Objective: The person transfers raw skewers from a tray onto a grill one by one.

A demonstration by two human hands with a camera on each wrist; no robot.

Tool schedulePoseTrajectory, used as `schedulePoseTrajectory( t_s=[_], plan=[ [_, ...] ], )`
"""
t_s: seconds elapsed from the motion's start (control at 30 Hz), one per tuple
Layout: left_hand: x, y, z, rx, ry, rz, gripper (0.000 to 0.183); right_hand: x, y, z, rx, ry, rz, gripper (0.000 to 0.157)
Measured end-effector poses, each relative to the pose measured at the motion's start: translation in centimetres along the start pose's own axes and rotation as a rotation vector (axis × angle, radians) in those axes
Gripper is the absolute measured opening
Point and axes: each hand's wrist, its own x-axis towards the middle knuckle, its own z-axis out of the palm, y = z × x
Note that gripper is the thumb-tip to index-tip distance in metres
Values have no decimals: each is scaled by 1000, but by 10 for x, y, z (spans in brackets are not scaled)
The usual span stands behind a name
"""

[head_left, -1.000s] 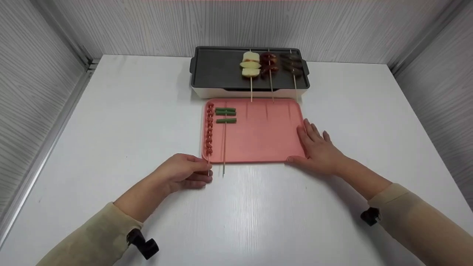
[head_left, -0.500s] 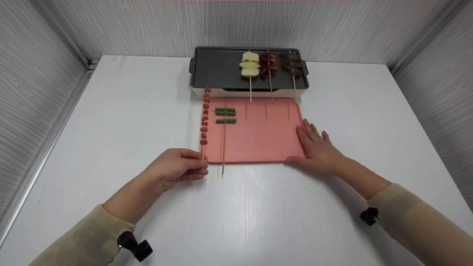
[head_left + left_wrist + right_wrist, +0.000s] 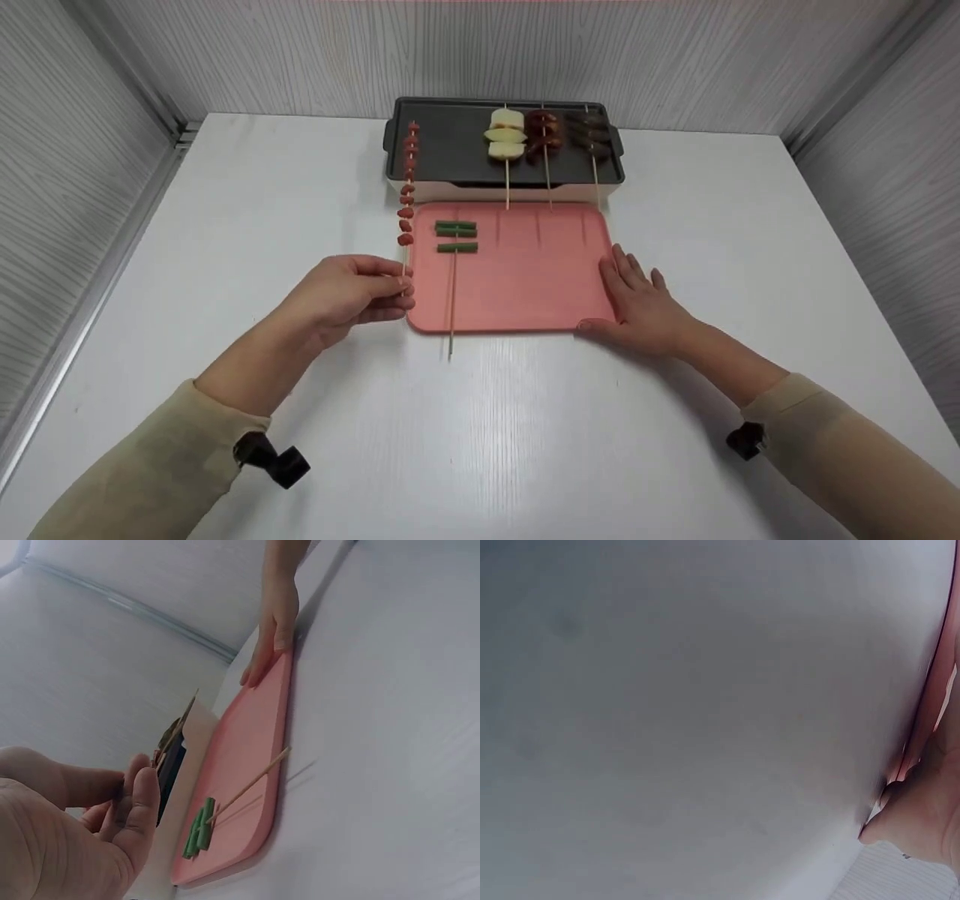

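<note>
Between thumb and fingers my left hand (image 3: 349,294) pinches the bare lower end of a skewer of small red pieces (image 3: 406,213). That skewer is raised, its upper part over the left side of the black griddle (image 3: 442,142) in the head view. My right hand (image 3: 645,311) rests with straight fingers against the right edge and lower corner of the pink tray (image 3: 540,292). On the tray's left lies a skewer of green pieces (image 3: 457,247), its stick jutting past the front edge. In the left wrist view, the left hand (image 3: 90,825) hides the held skewer.
On the griddle's right half lie a skewer of pale pieces (image 3: 507,135), one of reddish-brown pieces (image 3: 545,135) and one of dark pieces (image 3: 591,139). All stand on a white table (image 3: 262,195), with grey panels (image 3: 480,52) around it.
My left hand has lifted the red-piece skewer off the tray's left side and carried it forward, toward the griddle. The right hand stays at the tray's edge.
</note>
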Motion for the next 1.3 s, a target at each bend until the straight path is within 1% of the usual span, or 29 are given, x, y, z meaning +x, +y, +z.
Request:
schedulePoseTrajectory(
  t_s=[0.13,0.33,0.5,0.6,0.7,0.8,0.9,1.13,1.3],
  plan=[
    [18,16,-3,-2,20,7,37,0,0,0,-7,-1,0,116],
    [51,33,-12,-43,61,50,35,0,0,-1,-2,2,-3,116],
    [79,38,-18,-67,93,63,38,-1,0,-1,-1,-2,6,117],
    [94,40,-19,-82,107,49,41,-1,0,0,0,-2,8,117],
    [105,41,-18,-94,122,31,41,-1,0,0,4,1,7,116],
    [113,41,-19,-109,140,20,40,-1,0,0,8,1,4,116],
    [117,42,-21,-126,158,12,39,0,-1,0,8,-1,1,116],
    [121,41,-22,-149,181,9,39,0,-1,-1,10,-3,6,116],
    [123,39,-21,-152,176,10,40,-1,-1,-1,5,-1,5,115]
  ],
)
